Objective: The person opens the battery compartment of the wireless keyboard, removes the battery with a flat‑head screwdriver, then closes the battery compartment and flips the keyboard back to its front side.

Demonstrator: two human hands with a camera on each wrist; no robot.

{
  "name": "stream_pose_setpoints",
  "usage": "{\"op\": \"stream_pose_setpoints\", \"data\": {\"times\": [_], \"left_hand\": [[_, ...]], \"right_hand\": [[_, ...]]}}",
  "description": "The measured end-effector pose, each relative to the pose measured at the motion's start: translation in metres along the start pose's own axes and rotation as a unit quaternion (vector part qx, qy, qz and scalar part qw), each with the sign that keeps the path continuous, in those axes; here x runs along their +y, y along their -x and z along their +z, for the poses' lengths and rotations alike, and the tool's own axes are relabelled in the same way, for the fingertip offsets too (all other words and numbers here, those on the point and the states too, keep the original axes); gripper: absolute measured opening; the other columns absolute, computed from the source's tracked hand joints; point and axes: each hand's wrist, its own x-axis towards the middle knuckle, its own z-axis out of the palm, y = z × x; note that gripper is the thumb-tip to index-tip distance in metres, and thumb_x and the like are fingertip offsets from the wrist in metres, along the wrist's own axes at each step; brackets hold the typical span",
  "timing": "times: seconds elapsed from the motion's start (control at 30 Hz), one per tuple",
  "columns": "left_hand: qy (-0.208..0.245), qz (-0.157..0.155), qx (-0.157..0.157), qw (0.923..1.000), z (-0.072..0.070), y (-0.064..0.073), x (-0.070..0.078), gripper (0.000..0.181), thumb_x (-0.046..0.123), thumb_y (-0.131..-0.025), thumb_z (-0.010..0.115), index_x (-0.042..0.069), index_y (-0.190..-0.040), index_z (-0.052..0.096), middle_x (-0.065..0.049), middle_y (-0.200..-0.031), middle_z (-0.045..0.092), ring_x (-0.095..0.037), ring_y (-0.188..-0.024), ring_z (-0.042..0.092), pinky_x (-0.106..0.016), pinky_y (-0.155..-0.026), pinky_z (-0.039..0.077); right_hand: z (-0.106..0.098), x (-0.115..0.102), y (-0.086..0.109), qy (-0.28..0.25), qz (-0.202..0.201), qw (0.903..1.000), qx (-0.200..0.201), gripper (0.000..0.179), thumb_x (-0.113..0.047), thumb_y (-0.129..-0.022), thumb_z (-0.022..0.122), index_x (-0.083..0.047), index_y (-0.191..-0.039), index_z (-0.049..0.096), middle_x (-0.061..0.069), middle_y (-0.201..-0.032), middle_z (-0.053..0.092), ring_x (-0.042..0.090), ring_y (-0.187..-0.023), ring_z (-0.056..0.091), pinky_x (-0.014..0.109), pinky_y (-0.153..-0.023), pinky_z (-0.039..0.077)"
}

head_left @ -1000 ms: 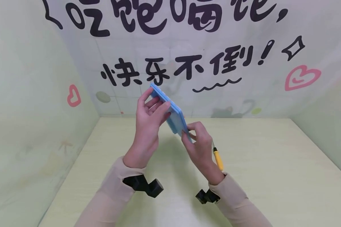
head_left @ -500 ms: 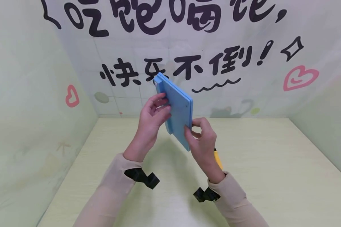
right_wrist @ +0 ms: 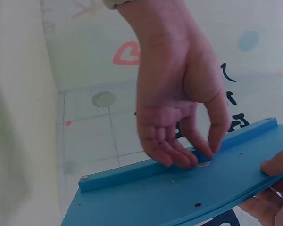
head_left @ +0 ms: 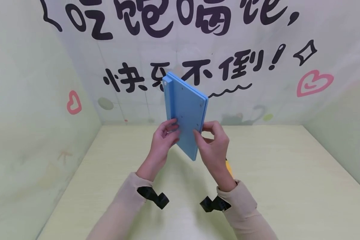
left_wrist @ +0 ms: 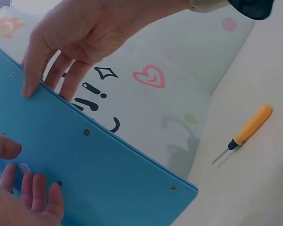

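A thin blue panel, resembling the underside of a keyboard, is held up on a slant above the table. Small screws dot its flat face, and a raised ridge runs along one long side. My right hand pinches the opposite edge, its thumb on the screwed face. Loosely bent, the fingers of my left hand lie against the lower ridge side. In the right wrist view, their tips sit beside a small clear round foot. The face turned away is hidden in the head view.
On the table lies a screwdriver with a yellow handle, mostly behind my right wrist in the head view. A printed white backdrop with large black characters stands behind, with pale side walls at left and right.
The blue panel has been turned so its screwed face shows more fully, and it stands higher. My left hand has moved from its upper edge down the ridge side; my right keeps its pinch.
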Motion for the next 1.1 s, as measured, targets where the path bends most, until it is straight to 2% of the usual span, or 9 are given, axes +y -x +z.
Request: {"op": "stream_pose_setpoints", "data": {"times": [0.23,0.43,0.63,0.73,0.83,0.97,1.1], "left_hand": [[-0.023,-0.044,0.036,0.9981,-0.004,0.001,-0.024,0.041,0.001,-0.087,0.055,0.006,-0.127,0.05,-0.015,-0.113,0.054,-0.021,-0.099,0.055,-0.035,-0.079,0.047],[-0.008,-0.083,0.053,0.9951,-0.006,0.002,-0.041,0.044,0.001,-0.087,0.054,0.007,-0.13,0.044,-0.017,-0.119,0.048,-0.026,-0.107,0.051,-0.039,-0.082,0.046],[0.013,-0.109,0.088,0.9901,-0.006,0.004,-0.053,0.049,-0.001,-0.086,0.052,0.013,-0.131,0.039,-0.018,-0.129,0.037,-0.033,-0.115,0.045,-0.046,-0.088,0.043],[0.017,-0.109,0.092,0.9896,-0.006,0.004,-0.057,0.053,0.002,-0.088,0.052,0.02,-0.134,0.034,-0.016,-0.134,0.03,-0.034,-0.118,0.041,-0.049,-0.091,0.041],[0.024,-0.096,0.082,0.9917,-0.007,0.004,-0.061,0.056,0.005,-0.091,0.051,0.027,-0.137,0.028,-0.013,-0.139,0.025,-0.035,-0.121,0.038,-0.05,-0.092,0.04],[0.052,-0.072,0.064,0.994,-0.01,0.003,-0.066,0.057,0.006,-0.094,0.047,0.032,-0.138,0.022,-0.012,-0.141,0.022,-0.038,-0.123,0.035,-0.051,-0.092,0.039],[0.088,-0.059,0.05,0.9931,-0.013,0.003,-0.068,0.058,0.006,-0.094,0.045,0.036,-0.137,0.021,-0.01,-0.142,0.02,-0.039,-0.124,0.032,-0.053,-0.092,0.038]], "right_hand": [[0.0,0.0,-0.004,0.009,0.012,0.9998,0.015,0.018,0.006,-0.077,0.068,0.006,-0.091,0.057,0.014,-0.087,0.062,0.02,-0.081,0.062,0.037,-0.059,0.054],[0.001,-0.001,-0.006,-0.008,0.032,0.9992,0.024,0.018,0.006,-0.078,0.068,0.007,-0.091,0.055,0.013,-0.088,0.06,0.018,-0.081,0.061,0.029,-0.058,0.053],[0.002,-0.002,-0.01,-0.015,0.033,0.9987,0.034,0.018,0.003,-0.08,0.067,0.008,-0.092,0.055,0.014,-0.091,0.059,0.018,-0.082,0.061,0.023,-0.059,0.052],[0.002,-0.002,-0.012,-0.027,0.026,0.9981,0.048,0.02,0.001,-0.08,0.067,0.009,-0.092,0.054,0.015,-0.092,0.058,0.018,-0.081,0.061,0.023,-0.058,0.052],[0.003,-0.001,-0.012,-0.047,0.024,0.9968,0.06,0.021,0.001,-0.08,0.067,0.011,-0.092,0.053,0.015,-0.092,0.057,0.018,-0.081,0.06,0.023,-0.057,0.052],[0.003,-0.001,-0.013,-0.077,0.023,0.9942,0.071,0.021,0.004,-0.079,0.067,0.012,-0.091,0.051,0.013,-0.092,0.056,0.019,-0.08,0.06,0.023,-0.055,0.051],[0.003,-0.001,-0.014,-0.103,0.027,0.991,0.08,0.022,0.006,-0.078,0.067,0.013,-0.091,0.05,0.01,-0.092,0.056,0.021,-0.08,0.059,0.025,-0.055,0.052]]}}
